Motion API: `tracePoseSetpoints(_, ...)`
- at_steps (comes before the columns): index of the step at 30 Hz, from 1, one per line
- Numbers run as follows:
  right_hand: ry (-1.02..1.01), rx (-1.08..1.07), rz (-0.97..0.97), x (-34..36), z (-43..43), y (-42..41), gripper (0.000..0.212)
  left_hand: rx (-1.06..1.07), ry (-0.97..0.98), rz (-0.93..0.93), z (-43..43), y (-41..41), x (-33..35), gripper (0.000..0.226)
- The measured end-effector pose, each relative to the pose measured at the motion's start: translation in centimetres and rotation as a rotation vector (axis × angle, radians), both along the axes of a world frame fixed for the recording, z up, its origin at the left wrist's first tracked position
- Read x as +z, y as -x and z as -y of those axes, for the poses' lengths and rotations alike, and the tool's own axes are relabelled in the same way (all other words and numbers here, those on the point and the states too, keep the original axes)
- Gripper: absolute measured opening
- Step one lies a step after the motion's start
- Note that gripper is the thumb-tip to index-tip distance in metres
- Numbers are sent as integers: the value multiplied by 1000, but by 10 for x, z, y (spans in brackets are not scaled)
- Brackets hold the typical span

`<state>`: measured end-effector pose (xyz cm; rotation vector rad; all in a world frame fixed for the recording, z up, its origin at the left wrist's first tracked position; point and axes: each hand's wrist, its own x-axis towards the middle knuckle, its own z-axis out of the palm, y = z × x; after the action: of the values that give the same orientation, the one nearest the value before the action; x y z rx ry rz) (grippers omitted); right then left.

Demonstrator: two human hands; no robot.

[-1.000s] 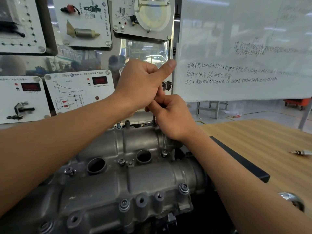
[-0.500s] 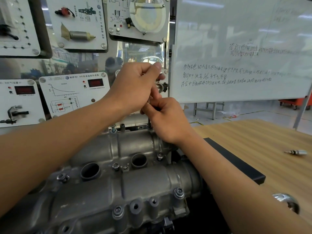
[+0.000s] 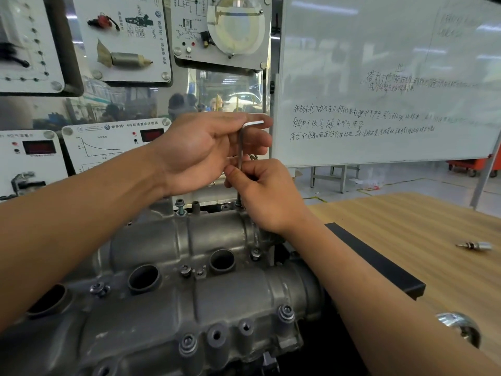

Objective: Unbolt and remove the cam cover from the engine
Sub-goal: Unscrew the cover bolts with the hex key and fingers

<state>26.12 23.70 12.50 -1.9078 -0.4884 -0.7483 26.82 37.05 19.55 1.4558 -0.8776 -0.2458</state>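
The grey cast cam cover (image 3: pixel 173 299) fills the lower left, with round plug holes and several bolts along its edges. An L-shaped hex key (image 3: pixel 240 147) stands upright over a bolt at the cover's far right corner. My left hand (image 3: pixel 206 147) is turned palm toward me, its fingers reaching past the key's short top arm. My right hand (image 3: pixel 265 194) pinches the key's long shaft low down, just above the bolt, and hides the bolt head. A raised bolt (image 3: pixel 179 205) stands at the far edge.
A wooden table (image 3: pixel 406 240) lies to the right with a small socket bit (image 3: pixel 474 245) on it. A black bar (image 3: pixel 374 261) runs beside the engine. A chrome knob (image 3: pixel 458 332) sits lower right. Training panels (image 3: pixel 119 36) and a whiteboard (image 3: pixel 379 77) stand behind.
My left hand has rolled from knuckles-up to palm toward me, swinging the key's short arm round to point right. My right hand stays low on the shaft.
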Motion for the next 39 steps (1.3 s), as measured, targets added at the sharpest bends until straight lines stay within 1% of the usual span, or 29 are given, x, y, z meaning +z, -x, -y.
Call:
tracePoseSetpoints(4,1,6,4,0,0,0,37,-23,20,-42,1,-1,1,29)
tracePoseSetpoints(8,-2,8,3,0,0,0,38,-64,-5,-37,0,-3,3,27)
tracePoseSetpoints(11,-14,10,0,-1,0,-1,37,-48,8,-41,0,-5,3,36)
tracePoseSetpoints(14,-21,12,1,-1,0,-1,36,-46,-22,-17,-1,-5,3,43)
tracePoseSetpoints(22,-29,31,-15,-1,-1,-1,35,-83,23,-70,0,-7,4,25)
tracePoseSetpoints(25,-54,16,-21,0,-1,-1,35,21,115,-22,3,-7,0,9)
tracePoseSetpoints(27,-54,5,-12,1,-1,0,37,119,166,46,5,-7,-3,4)
tracePoseSetpoints(30,-59,2,-3,1,-2,3,42,250,176,202,4,-5,-4,11)
tracePoseSetpoints(32,-109,4,-4,0,-1,2,43,303,166,262,2,-4,-4,13)
tracePoseSetpoints(33,-152,12,-12,0,0,1,42,319,166,270,1,-4,-4,13)
tracePoseSetpoints(36,-276,33,-20,-1,3,2,24,310,154,250,-3,-5,-1,18)
tracePoseSetpoints(39,-311,49,10,-2,3,2,21,251,122,197,-9,-5,3,26)
